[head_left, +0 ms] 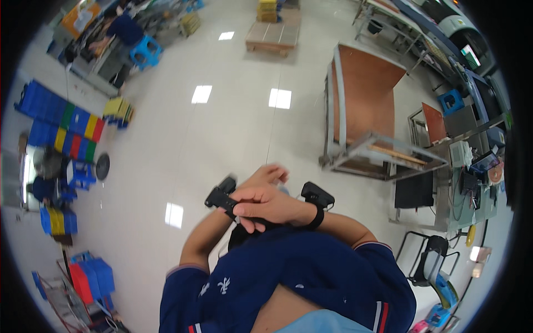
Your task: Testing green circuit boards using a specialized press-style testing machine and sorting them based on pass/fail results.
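My two forearms cross in front of my chest. My left hand point(267, 175) reaches past the right one, its fingers loosely extended and slightly blurred, with nothing seen in them. Around my left wrist sits a black wrist-worn device point(221, 194). My right hand point(272, 205) lies across that wrist, thumb and fingers closed on the device's strap side; part of the grip is hidden. A similar black device point(317, 194) is strapped to my right wrist by a dark band point(317, 217).
To the right stands a metal-framed cart point(361, 100) with brown boards. Blue bins point(50, 105) are stacked at the left, with a yellow-topped stack point(117, 111) beside them. A wooden pallet point(272, 36) lies ahead on the glossy floor. A black chair point(434, 252) is at the lower right.
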{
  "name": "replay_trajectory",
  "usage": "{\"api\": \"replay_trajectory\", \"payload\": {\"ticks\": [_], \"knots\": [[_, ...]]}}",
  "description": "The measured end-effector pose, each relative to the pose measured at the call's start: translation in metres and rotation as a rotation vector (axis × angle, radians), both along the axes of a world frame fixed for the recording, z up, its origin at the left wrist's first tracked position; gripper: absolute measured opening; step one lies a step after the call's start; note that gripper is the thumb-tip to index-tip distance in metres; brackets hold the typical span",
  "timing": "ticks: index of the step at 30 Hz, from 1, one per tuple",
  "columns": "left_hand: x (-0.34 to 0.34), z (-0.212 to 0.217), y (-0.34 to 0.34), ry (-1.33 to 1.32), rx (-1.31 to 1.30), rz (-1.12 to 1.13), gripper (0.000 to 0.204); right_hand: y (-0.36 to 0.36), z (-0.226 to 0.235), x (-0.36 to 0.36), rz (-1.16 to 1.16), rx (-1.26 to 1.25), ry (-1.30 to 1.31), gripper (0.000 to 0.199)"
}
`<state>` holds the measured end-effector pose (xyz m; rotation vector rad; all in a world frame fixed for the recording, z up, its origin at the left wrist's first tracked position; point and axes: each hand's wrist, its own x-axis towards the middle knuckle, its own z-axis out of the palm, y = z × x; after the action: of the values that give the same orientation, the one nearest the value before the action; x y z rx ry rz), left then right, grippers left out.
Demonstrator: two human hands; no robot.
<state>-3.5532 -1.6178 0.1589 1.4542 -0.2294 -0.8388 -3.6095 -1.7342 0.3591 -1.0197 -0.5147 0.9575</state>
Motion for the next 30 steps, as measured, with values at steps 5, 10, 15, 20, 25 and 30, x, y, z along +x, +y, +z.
{"api": "replay_trajectory", "payload": {"ticks": [5, 10, 15, 20, 25, 30], "knots": [[0.065, 0.030, 0.060, -0.022, -0.316, 0.288, 0.033, -0.017, -0.010, 0.147, -0.220, -0.026, -0.062, 0.023], [0.171, 0.112, 0.052, 0.022, -0.116, 0.438, 0.035, -0.022, -0.051, 0.286, -0.506, -0.217, -0.185, 0.024], [0.343, 0.106, 0.020, -0.026, -0.250, 0.427, 0.041, -0.026, -0.081, 0.437, -0.611, -0.397, -0.451, 0.014], [0.529, 0.108, -0.020, 0.121, -0.405, 0.232, 0.042, -0.057, -0.082, 0.579, -0.810, -0.520, -0.475, 0.018], [0.697, 0.126, -0.085, 0.221, -0.458, 0.073, 0.045, -0.097, -0.078, 0.708, -1.183, -0.671, -0.704, 0.020], [0.841, 0.097, -0.163, 0.254, -0.401, -0.050, 0.045, -0.174, -0.094, 0.831, -1.272, -0.670, -0.583, 0.021]]}}
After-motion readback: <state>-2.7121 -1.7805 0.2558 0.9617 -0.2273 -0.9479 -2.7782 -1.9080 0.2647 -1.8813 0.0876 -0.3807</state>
